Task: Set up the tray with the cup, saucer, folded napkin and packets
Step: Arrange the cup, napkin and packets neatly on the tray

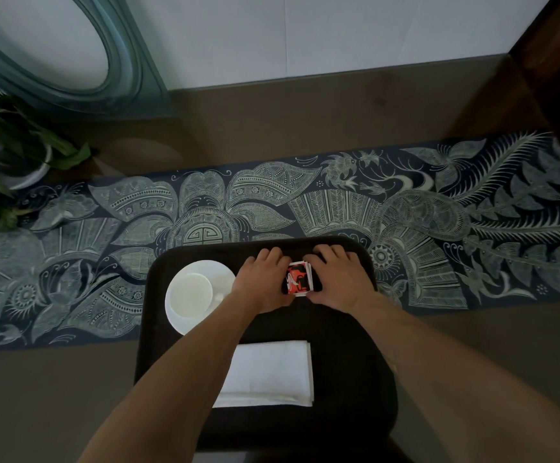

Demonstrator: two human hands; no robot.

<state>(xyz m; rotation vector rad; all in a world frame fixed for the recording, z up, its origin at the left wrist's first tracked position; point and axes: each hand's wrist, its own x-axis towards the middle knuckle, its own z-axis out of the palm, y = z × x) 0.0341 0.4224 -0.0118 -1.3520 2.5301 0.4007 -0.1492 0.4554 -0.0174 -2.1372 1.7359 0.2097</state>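
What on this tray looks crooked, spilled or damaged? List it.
Nothing stands out. The white cup sits upright on its saucer at the left of the dark tray, the folded napkin lies flat nearer the person, and both hands, left and right, frame the red packets.

Brown table: patterned runner, tray, plant.

Dim brown table, patterned runner, pale wall

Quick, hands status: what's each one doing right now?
Left hand: fingers closed against the left side of the packets on the tray.
Right hand: closed on their right side; both hold the stack.
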